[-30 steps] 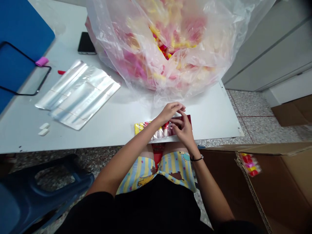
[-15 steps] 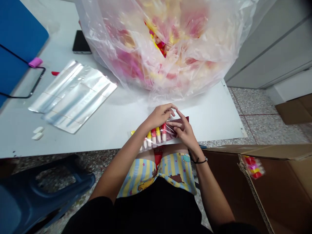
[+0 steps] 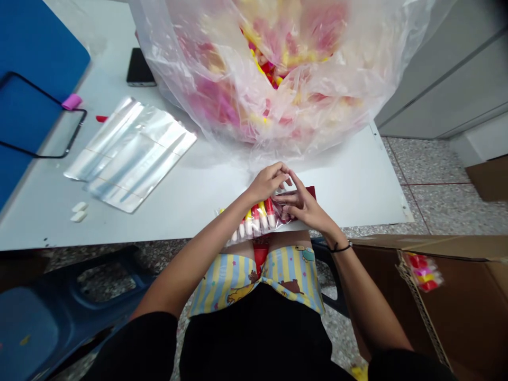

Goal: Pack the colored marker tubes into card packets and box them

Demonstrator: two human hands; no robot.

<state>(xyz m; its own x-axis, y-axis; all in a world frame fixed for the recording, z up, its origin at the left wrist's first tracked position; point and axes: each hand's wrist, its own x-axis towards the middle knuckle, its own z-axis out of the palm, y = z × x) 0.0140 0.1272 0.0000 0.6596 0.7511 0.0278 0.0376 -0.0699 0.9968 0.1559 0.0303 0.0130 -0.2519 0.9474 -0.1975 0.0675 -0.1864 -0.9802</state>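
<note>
A clear plastic bag [image 3: 260, 225] lies at the table's front edge, its front side slightly over the edge. Inside it stands a row of small red and yellow pieces with pale rounded ends; their kind is unclear. My left hand [image 3: 270, 184] is over the bag's back edge, fingers loosely bent and apart. From the other side my right hand [image 3: 307, 209] rests on the bag's right end, fingers spread, beside a dark red strip [image 3: 311, 193]. The fingertips of both hands nearly meet. My left forearm hides part of the bag's left end.
A big translucent sack [image 3: 286, 121] of colourful pieces stands at the table's back. Flat clear bags [image 3: 135, 153], a phone [image 3: 141, 67], two white bits [image 3: 79, 211] and a blue panel [image 3: 35, 63] are left. An open cardboard box [image 3: 468, 296] stands right, a blue stool [image 3: 79, 317] left.
The camera view has swung a little, so most things sit farther right in the picture. Both hands keep nearly the same place over the bag, with only slight finger movement.
</note>
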